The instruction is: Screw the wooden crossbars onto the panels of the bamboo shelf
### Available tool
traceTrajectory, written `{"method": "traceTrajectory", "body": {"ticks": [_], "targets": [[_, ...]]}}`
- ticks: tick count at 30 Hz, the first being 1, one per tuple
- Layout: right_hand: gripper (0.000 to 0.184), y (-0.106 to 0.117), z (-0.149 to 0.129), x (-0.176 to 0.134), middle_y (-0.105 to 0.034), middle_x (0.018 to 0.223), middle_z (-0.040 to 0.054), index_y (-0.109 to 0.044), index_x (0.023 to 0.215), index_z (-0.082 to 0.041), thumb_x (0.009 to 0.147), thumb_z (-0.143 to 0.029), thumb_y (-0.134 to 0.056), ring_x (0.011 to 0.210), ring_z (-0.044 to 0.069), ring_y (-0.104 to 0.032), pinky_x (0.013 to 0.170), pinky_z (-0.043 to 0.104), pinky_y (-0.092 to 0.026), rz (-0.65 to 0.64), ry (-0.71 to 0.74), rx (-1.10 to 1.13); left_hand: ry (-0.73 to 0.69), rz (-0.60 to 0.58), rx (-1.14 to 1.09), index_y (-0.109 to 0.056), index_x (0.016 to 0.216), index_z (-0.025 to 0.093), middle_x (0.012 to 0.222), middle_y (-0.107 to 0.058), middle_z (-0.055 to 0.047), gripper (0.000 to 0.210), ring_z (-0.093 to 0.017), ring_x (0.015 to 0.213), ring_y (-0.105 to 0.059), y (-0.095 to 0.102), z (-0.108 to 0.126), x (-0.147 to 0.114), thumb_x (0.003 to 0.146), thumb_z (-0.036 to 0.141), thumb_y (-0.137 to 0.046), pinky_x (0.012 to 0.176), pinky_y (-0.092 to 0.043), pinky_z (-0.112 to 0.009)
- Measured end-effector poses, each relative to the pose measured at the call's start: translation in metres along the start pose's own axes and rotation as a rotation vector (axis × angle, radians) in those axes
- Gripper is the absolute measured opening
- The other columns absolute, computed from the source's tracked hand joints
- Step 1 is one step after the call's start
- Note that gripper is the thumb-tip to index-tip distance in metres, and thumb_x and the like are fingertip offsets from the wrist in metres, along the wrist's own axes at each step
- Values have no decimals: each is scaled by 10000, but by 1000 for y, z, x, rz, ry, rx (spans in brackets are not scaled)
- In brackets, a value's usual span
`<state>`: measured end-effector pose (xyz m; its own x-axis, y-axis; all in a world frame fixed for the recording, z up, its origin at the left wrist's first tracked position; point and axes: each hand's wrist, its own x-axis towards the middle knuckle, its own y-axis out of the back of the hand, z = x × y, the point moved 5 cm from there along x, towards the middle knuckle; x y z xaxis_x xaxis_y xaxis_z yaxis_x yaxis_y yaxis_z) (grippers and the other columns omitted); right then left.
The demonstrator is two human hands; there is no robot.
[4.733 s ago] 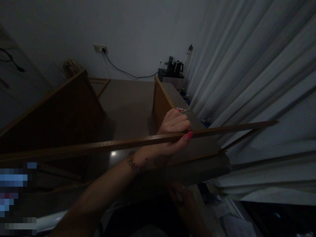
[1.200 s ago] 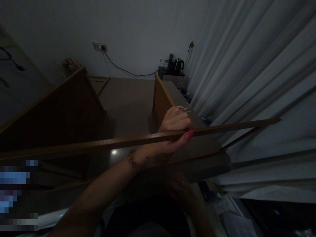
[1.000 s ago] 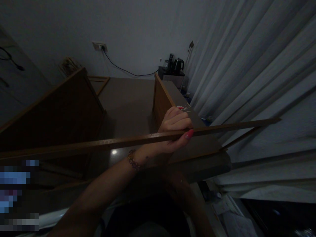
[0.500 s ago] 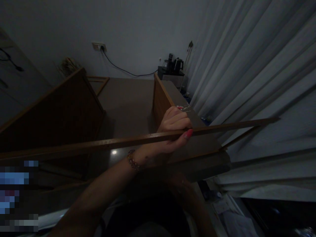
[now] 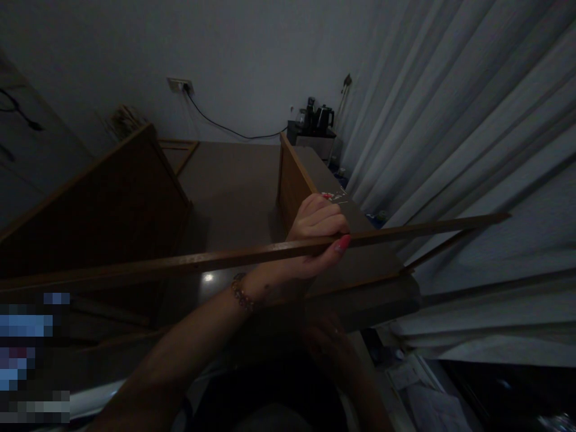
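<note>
A long wooden frame (image 5: pixel 234 257) stretches across the view with its top rail tilted slightly up to the right. Fingers and thumb of my left hand (image 5: pixel 317 225) are wrapped round that rail, with red nails showing; a beaded bracelet circles the wrist. Lower down, in deep shadow behind the frame's lower edge, is my right hand (image 5: pixel 326 339), its fingers too dim to make out. Whether it touches anything is hidden by the dark. Beyond my left hand stands an upright wooden panel (image 5: pixel 294 180) on a brown tabletop (image 5: pixel 234 174).
A large dark wooden panel (image 5: pixel 99 198) leans at the left. A black kettle (image 5: pixel 324 118) stands on a small box-like unit by the wall. A black cable (image 5: pixel 225 127) runs from the wall socket (image 5: pixel 180 85). Pale curtains (image 5: pixel 468 150) hang along the right; papers (image 5: pixel 436 408) lie below.
My right hand has shifted slightly in the shadow. My left hand and the wooden frame stay practically where they were.
</note>
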<state>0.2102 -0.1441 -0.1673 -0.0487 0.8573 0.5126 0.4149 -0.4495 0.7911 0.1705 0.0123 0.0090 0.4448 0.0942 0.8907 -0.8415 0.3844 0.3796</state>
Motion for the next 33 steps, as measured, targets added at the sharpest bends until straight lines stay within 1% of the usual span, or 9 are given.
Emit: {"method": "traceTrajectory", "body": {"ticks": [3,6,11,14,17,20,24,29,33], "targets": [[344,-5,1,1,-704,939,19,-557,1246,-273,955,-146,-424,856,159,-658,880,349,-528,-68,-65,41,18,-26,4,-464,717,220,692,-524,-19,399,-187,759,-491,-1,-1,0,981,425,-245,849,-458,-414],[391,-5,2,-1,-707,975,21,-516,1305,-275,953,-139,-414,887,153,-668,916,358,-529,-62,-78,98,32,-52,9,-460,720,221,704,-532,-27,412,-193,764,-493,-2,-2,0,976,443,-225,833,-454,-412],[354,-8,4,-6,-694,970,33,-547,1267,-278,959,-151,-428,898,158,-657,844,320,-563,-59,-81,135,14,-12,-16,-451,728,226,696,-528,-16,360,-191,772,-491,0,0,0,979,407,-267,866,-449,-415],[330,-8,6,-10,-700,959,21,-539,1267,-279,977,-169,-424,857,144,-661,842,312,-561,-4,-72,148,16,-13,-18,-449,735,231,694,-520,-14,350,-193,771,-493,0,0,0,980,405,-269,852,-458,-414],[259,-6,7,-12,-708,945,20,-558,1209,-276,988,-206,-444,859,148,-662,790,292,-559,77,-48,137,26,-34,-12,-451,744,235,714,-535,-21,350,-200,785,-507,-1,-1,-1,976,413,-259,870,-462,-428],[183,0,10,-12,-706,908,24,-589,1127,-267,974,-232,-496,846,158,-655,728,282,-544,175,-79,102,49,-39,-3,-442,733,239,709,-537,-26,371,-205,783,-513,-1,-2,-1,971,439,-240,889,-464,-444],[162,11,10,-10,-713,856,8,-619,1087,-275,956,-225,-538,799,162,-652,748,312,-505,285,-65,-3,45,-33,2,-431,725,241,708,-539,-27,375,-206,772,-510,-2,-2,-2,973,438,-230,859,-468,-437],[39,15,4,-6,-690,724,-22,-625,886,-248,923,-248,-613,690,148,-581,741,313,-394,270,8,-192,19,-7,-3,-435,725,237,686,-516,-14,358,-198,753,-496,-1,-1,-1,976,410,-248,852,-459,-426],[124,10,2,-6,-647,645,-29,-603,815,-229,901,-306,-648,668,144,-533,726,307,-346,276,35,-264,4,-1,-6,-441,726,232,697,-516,-20,355,-203,772,-499,-1,0,-1,976,400,-254,821,-456,-424]]}}
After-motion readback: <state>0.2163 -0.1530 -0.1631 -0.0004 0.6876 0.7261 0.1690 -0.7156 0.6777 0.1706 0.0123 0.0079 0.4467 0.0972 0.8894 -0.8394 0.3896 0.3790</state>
